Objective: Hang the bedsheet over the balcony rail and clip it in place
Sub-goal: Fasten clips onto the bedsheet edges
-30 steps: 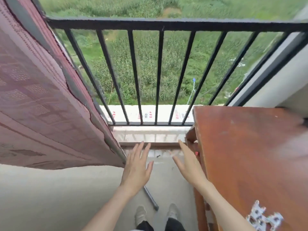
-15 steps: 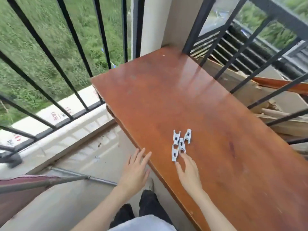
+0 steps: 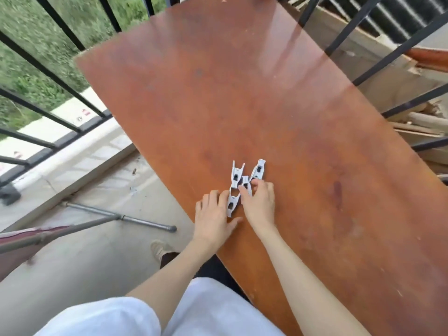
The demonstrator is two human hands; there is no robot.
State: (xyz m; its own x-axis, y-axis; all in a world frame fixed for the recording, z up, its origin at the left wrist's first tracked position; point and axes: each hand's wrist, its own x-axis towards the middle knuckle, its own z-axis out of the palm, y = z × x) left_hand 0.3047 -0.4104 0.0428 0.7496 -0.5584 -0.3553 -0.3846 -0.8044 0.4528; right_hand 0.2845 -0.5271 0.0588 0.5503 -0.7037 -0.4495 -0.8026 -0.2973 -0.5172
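Both hands have reached the white clips (image 3: 242, 183) on the table (image 3: 278, 105): right hand (image 3: 259, 204) pinching one, left hand (image 3: 214, 218) spread flat beside another (bedsheet (image 3: 14, 248) far left).

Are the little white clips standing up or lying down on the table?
Lying down. The white clips rest flat in a small cluster on the brown table, with the left hand and right hand touching them.

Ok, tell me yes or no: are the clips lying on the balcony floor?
No, the white clips lie in a cluster on the brown wooden table, with both hands at them.
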